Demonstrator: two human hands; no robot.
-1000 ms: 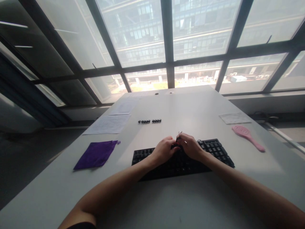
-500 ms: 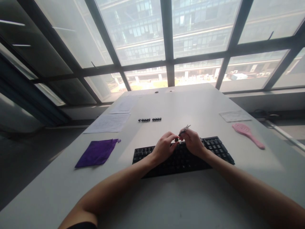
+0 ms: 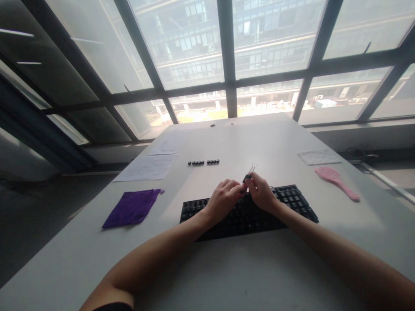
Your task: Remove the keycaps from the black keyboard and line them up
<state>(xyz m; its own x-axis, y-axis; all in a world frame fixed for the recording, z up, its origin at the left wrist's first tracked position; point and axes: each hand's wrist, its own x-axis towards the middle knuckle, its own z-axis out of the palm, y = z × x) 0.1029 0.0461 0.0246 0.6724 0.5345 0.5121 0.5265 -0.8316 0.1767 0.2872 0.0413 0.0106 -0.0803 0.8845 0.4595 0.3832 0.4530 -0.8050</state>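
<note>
A black keyboard (image 3: 292, 203) lies on the grey table (image 3: 246, 268) in front of me. Both hands meet above its upper middle. My right hand (image 3: 262, 194) pinches a thin wire tool (image 3: 251, 169) that points up and away, with a small black keycap (image 3: 247, 177) at its lower end. My left hand (image 3: 223, 199) is curled, its fingertips touching that keycap from the left. A row of loose black keycaps (image 3: 203, 163) sits farther back on the table.
A purple cloth pouch (image 3: 132, 208) lies to the left. Paper sheets (image 3: 148, 167) rest at the back left. A pink brush (image 3: 337, 182) and a pale sheet (image 3: 319, 157) are on the right. Large windows rise behind the table's far edge.
Both hands lifted slightly off the keyboard. The wire tool rose and now points more upright, with a keycap between the fingertips.
</note>
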